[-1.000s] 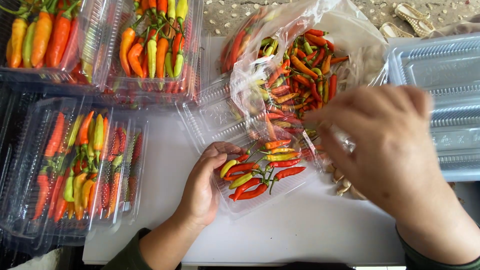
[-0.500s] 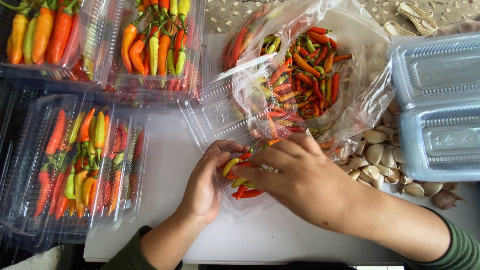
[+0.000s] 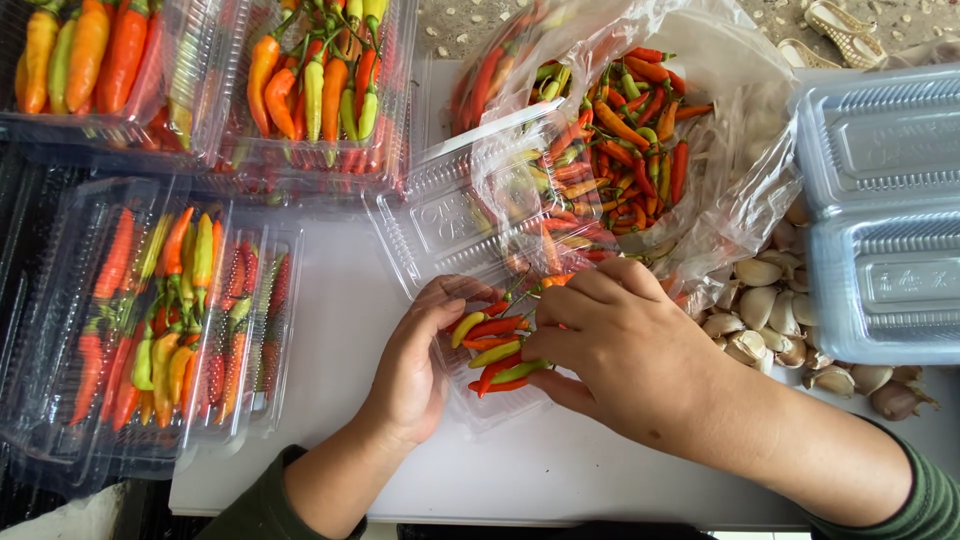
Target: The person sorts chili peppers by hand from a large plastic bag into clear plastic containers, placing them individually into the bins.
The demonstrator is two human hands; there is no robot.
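Observation:
An open clear plastic clamshell box (image 3: pixel 440 215) lies on the white table (image 3: pixel 330 330), its lower half holding red, orange and green chili peppers (image 3: pixel 490 345). My left hand (image 3: pixel 410 365) cups the box's left edge, fingers touching the chilies. My right hand (image 3: pixel 620 340) rests on the chilies from the right, fingers curled on them and pressing them into the tray. Behind the box a large clear plastic bag (image 3: pixel 700 180) holds a heap of loose chilies (image 3: pixel 630 150).
Several filled clamshell boxes of chilies sit at the left (image 3: pixel 160 320) and top left (image 3: pixel 310 90). Stacked empty clear containers (image 3: pixel 880 210) stand at the right. Garlic cloves (image 3: pixel 770 310) lie beside them. Sandals (image 3: pixel 850 30) lie on the ground beyond.
My right hand came down from the bag's opening to the box and now lies on the chilies in it. My left hand stayed at the box's left edge.

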